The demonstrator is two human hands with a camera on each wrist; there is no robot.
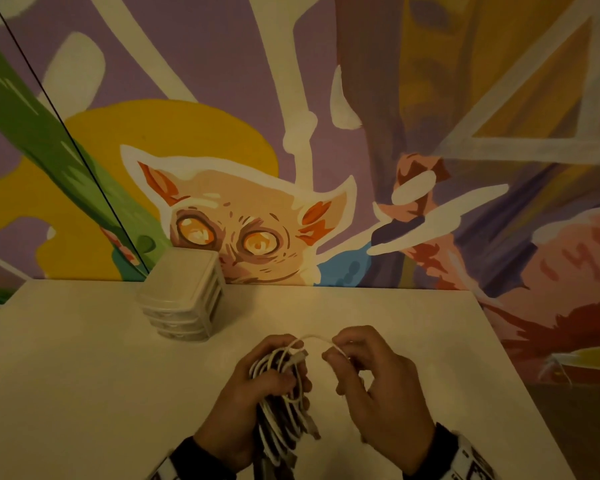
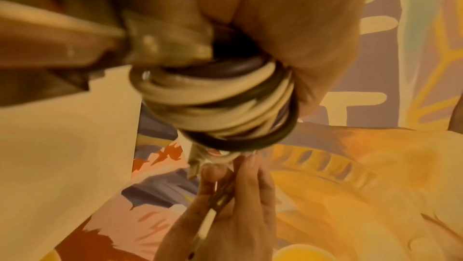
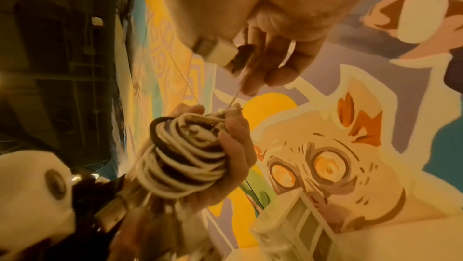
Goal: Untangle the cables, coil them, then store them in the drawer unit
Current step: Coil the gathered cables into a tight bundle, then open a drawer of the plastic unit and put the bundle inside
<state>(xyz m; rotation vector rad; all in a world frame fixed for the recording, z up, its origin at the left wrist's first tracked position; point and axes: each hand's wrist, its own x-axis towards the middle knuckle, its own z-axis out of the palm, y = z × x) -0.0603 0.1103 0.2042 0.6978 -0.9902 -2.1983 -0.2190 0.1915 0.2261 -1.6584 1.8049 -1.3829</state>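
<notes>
Up and to the left of both hands, at the far side of the table (image 1: 84,358), stands the drawer unit (image 1: 184,299), its drawers all closed as far as the head view shows. The left hand (image 1: 257,393) is clenched round the bundle of cables (image 1: 284,382), white and dark loops wound together, with several plug ends hanging loose below the fist. From the top of that bundle a white strand (image 1: 317,337) arches across the gap between the hands to the right hand (image 1: 371,386), whose thumb and forefinger pinch it; the right wrist view shows a white plug (image 3: 220,51) held in those same fingers.

The step in hand seems to be the coiling: the free tail is being wound or tucked onto the bundle. The next move probably calls for the right hand to lay that last strand down and secure its plug, while the left grip keeps the loops from springing apart. Only then does a drawer need opening, which will require freeing one hand.
</notes>
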